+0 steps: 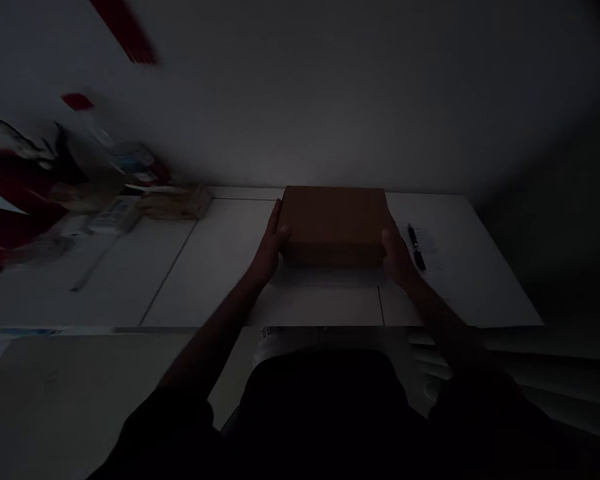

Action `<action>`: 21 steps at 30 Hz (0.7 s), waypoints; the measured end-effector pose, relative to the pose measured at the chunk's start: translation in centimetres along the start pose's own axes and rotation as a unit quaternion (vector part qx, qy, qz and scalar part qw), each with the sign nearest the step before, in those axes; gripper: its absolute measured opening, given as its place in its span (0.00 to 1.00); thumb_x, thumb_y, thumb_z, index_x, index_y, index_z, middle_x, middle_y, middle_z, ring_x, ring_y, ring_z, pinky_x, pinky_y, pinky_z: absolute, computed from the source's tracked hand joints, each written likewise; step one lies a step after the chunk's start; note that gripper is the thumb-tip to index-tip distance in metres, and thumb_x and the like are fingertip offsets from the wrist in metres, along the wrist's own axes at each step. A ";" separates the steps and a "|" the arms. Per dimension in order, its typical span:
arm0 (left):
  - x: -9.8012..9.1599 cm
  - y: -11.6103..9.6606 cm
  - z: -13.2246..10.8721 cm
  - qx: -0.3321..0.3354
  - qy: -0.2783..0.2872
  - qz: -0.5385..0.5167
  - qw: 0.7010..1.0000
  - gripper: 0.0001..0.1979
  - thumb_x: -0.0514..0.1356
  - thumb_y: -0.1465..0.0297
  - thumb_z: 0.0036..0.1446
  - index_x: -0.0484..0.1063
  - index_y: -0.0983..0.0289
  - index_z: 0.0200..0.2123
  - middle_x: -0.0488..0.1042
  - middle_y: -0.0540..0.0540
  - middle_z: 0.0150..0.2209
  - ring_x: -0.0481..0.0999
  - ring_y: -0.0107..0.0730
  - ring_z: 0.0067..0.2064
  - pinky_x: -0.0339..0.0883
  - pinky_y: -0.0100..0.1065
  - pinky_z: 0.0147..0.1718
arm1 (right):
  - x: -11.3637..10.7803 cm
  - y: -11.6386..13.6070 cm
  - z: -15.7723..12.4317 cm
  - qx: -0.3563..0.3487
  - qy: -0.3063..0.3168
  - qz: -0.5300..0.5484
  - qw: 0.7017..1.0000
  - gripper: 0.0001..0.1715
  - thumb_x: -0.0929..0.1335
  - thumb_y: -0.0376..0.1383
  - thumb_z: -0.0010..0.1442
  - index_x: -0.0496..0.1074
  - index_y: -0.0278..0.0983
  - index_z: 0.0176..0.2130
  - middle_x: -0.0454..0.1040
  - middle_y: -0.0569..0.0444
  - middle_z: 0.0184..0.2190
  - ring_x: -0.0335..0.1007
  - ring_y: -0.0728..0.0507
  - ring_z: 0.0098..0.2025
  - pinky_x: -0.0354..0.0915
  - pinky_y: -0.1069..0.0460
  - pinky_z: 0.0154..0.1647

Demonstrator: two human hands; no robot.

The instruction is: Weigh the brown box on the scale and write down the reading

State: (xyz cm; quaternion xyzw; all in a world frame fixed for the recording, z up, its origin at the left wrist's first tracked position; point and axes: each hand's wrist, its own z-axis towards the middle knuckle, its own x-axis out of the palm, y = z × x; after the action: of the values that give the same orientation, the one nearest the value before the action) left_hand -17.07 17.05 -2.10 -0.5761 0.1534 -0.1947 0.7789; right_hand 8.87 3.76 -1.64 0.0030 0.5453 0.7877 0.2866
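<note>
Brown box (334, 223) gripped by left hand (271, 245) and right hand (396, 257); pen (416, 247) beside.

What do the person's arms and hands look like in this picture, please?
Both forearms are bare: the left arm and right arm come out of dark sleeves higher up. The left hand and right hand wear no gloves; in the dim light no watch, ring or marking shows.

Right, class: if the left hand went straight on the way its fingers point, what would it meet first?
Left hand flanks the brown cardboard box; ahead looks free to the pale wall, though depth is unclear.
</note>
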 end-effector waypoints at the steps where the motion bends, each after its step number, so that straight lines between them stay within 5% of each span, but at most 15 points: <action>1: 0.1 -0.3 -0.1 -0.004 -0.002 0.000 1.000 0.42 0.59 0.47 0.59 0.53 0.56 0.71 0.47 0.56 0.73 0.45 0.52 0.74 0.36 0.49 0.72 | 0.0 0.1 0.0 0.001 -0.002 -0.008 1.000 0.42 0.57 0.62 0.67 0.59 0.43 0.69 0.58 0.49 0.69 0.47 0.37 0.73 0.46 0.37 0.74; 9: 0.6 -1.8 -0.8 -0.025 -0.010 -0.030 0.999 0.36 0.59 0.52 0.61 0.59 0.60 0.69 0.54 0.57 0.71 0.48 0.50 0.73 0.41 0.49 0.72 | -0.6 1.2 -0.3 0.039 0.014 -0.050 0.998 0.43 0.57 0.63 0.67 0.60 0.42 0.68 0.59 0.48 0.68 0.52 0.36 0.71 0.52 0.37 0.72; 21: 2.0 -3.0 -0.9 -0.050 -0.024 -0.120 0.991 0.37 0.61 0.57 0.55 0.60 0.62 0.67 0.56 0.57 0.70 0.50 0.52 0.72 0.48 0.50 0.70 | -1.5 1.9 0.4 0.044 0.058 -0.063 0.995 0.42 0.59 0.62 0.67 0.58 0.43 0.70 0.60 0.49 0.68 0.52 0.36 0.71 0.45 0.37 0.75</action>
State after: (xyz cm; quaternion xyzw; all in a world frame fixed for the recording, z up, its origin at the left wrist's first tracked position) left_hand -16.12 14.61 0.48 -0.6333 0.0742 -0.2650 0.7233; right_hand 9.38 2.98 0.56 -0.0640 0.5941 0.7423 0.3032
